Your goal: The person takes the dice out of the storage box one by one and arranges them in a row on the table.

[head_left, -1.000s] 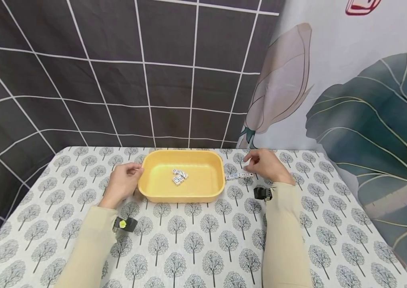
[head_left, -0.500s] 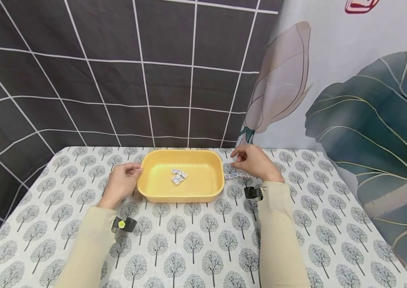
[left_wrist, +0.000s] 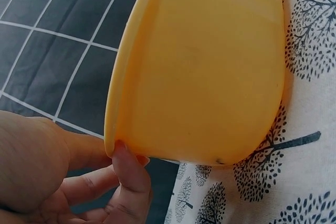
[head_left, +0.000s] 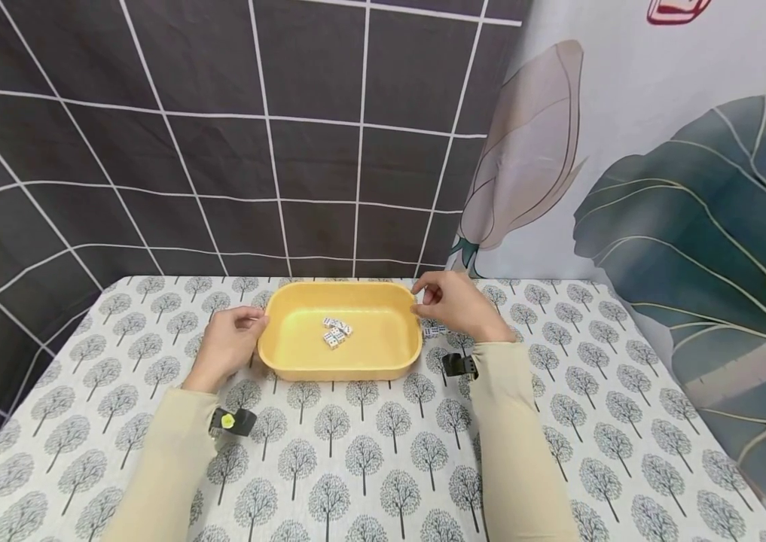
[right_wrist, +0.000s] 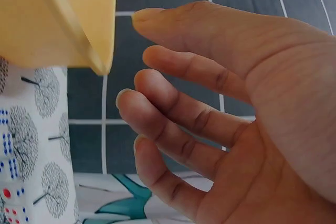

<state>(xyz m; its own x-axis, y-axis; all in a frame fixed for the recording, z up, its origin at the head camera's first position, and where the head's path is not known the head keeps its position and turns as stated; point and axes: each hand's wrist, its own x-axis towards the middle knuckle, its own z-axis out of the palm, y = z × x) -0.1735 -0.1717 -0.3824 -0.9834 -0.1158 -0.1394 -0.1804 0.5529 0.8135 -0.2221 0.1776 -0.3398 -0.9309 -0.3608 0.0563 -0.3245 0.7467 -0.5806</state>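
Observation:
A yellow plastic basin (head_left: 335, 374) stands on the table in the head view, with several white dice (head_left: 337, 331) in a small cluster inside. At its left end my left hand (head_left: 228, 340) pinches the rim between thumb and fingers; the left wrist view shows the thumb and a fingertip (left_wrist: 129, 169) on either side of the rim. My right hand (head_left: 459, 305) hovers by the right end, fingers loosely bent. A gap separates it from the basin in the right wrist view. Under it, a row of dice (right_wrist: 11, 169) runs along the cloth, partly hidden in the head view.
A white cloth with a tree print (head_left: 362, 459) covers the table. Behind rises a dark curtain with a white grid (head_left: 315, 158). A pale curtain with a flower and large leaves (head_left: 688, 196) hangs at the right. Each wrist wears a black camera strap.
My right hand has moved left from above the row of dice to the basin's right end. My left hand keeps its pinch on the rim, and the basin stays in place.

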